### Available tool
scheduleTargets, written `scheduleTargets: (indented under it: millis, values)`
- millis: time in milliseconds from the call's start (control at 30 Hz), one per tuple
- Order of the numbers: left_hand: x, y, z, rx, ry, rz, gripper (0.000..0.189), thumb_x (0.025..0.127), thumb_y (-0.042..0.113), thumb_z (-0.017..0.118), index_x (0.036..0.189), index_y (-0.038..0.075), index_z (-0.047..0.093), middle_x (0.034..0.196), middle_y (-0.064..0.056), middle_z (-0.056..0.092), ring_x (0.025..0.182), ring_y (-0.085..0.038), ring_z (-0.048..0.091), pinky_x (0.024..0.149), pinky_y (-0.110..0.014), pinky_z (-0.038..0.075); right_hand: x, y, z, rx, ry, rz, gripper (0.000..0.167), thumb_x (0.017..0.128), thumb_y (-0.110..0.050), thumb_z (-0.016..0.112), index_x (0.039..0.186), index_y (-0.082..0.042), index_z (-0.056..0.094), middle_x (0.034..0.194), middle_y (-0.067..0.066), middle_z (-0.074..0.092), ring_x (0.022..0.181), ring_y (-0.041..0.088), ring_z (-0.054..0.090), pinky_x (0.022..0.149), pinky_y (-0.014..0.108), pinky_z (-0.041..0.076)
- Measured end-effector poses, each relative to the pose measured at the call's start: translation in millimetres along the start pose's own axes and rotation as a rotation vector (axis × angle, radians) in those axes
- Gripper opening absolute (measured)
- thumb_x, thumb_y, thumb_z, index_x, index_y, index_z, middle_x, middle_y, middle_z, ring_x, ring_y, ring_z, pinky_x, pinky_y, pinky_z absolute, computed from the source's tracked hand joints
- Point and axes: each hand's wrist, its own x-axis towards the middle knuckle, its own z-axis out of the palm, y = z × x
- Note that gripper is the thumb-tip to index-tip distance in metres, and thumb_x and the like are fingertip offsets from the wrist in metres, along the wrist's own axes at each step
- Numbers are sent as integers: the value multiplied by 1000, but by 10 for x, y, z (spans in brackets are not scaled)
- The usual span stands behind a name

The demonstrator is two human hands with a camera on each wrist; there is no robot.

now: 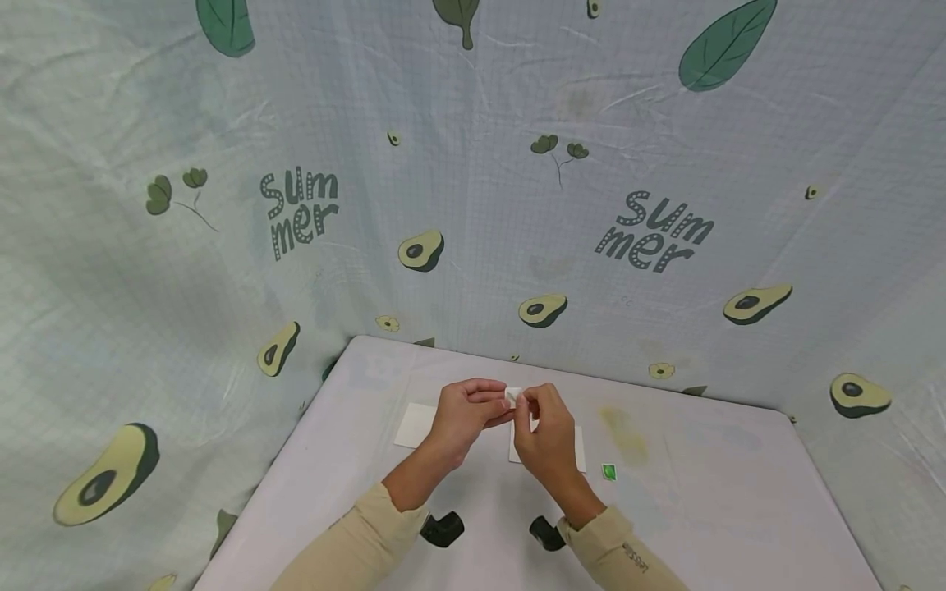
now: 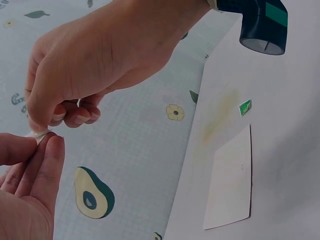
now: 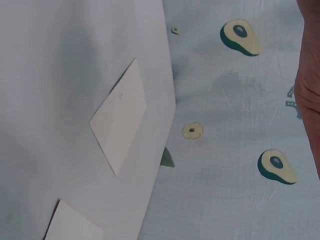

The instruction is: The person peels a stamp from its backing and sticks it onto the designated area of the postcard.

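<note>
Both hands meet over the table at a small, thin white square (image 1: 513, 396), which looks like paper or a sticker. My left hand (image 1: 463, 414) pinches it between thumb and fingers. From the other side, the fingertips of my right hand (image 1: 545, 431) pinch its edge. In the left wrist view only a sliver of the white piece (image 2: 41, 134) shows between the fingertips. Just part of the right hand (image 3: 310, 95) appears in the right wrist view, its fingers out of frame. Below the hands lie a white card (image 1: 415, 425) and a second white card (image 1: 580, 450), partly covered by the right hand.
A small green square with a white border (image 1: 609, 472) lies on the white table (image 1: 709, 492), right of the second card. A yellowish stain (image 1: 623, 432) marks the surface behind it. An avocado-print curtain (image 1: 473, 180) hangs along the table's back and sides.
</note>
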Motion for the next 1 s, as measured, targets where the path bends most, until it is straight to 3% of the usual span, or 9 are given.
scheduleTargets:
  millis: [233, 1000]
  values:
    - [13, -18, 2, 3, -2, -3, 27, 96, -2, 70, 122, -10, 66, 115, -26, 77, 100, -28, 80, 87, -37, 64, -19, 12, -1, 20, 15, 18, 8, 92, 5, 67, 94, -1, 61, 81, 8, 57, 67, 20, 54, 57, 21, 49]
    - [9, -23, 5, 30, 9, -14, 30, 96, -1, 71, 125, -11, 66, 114, -25, 77, 95, -25, 81, 84, -35, 65, -12, 54, -15, 64, 48, 92, 7, 93, 5, 65, 93, -1, 61, 81, 9, 58, 70, 11, 53, 57, 26, 51]
